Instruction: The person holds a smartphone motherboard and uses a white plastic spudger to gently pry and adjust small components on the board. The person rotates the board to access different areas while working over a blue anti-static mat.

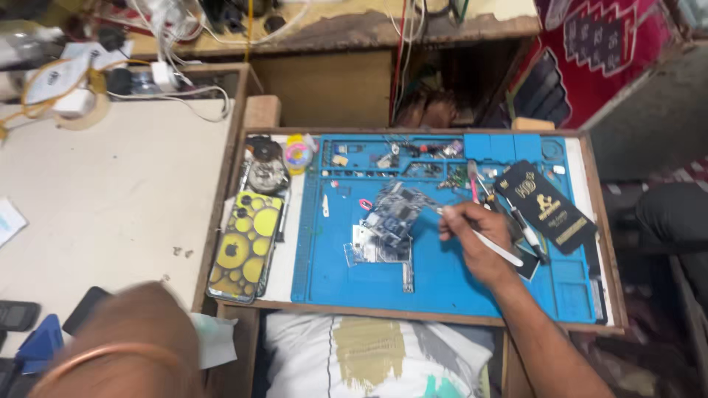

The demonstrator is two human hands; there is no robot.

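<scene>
My right hand [478,237] grips a thin white tool [495,247] like a pen, its tip towards a phone circuit board [396,208] lying tilted on a blue repair mat [442,284]. Small metal shield pieces [369,249] lie just below the board. My left hand [136,324] is a blurred shape at the lower left, over the white table's edge, with a copper bangle [103,355] on the wrist. Its fingers are not visible. A phone in a yellow-circled case [247,247] lies face down left of the mat.
The mat sits in a wooden tray [601,221]. On it are a black packet [547,206], pink-handled tools [473,181], small parts along the top, a round reel [266,175]. The white table [110,199] holds cables, chargers, a dark phone [85,309], a blue cloth [40,343].
</scene>
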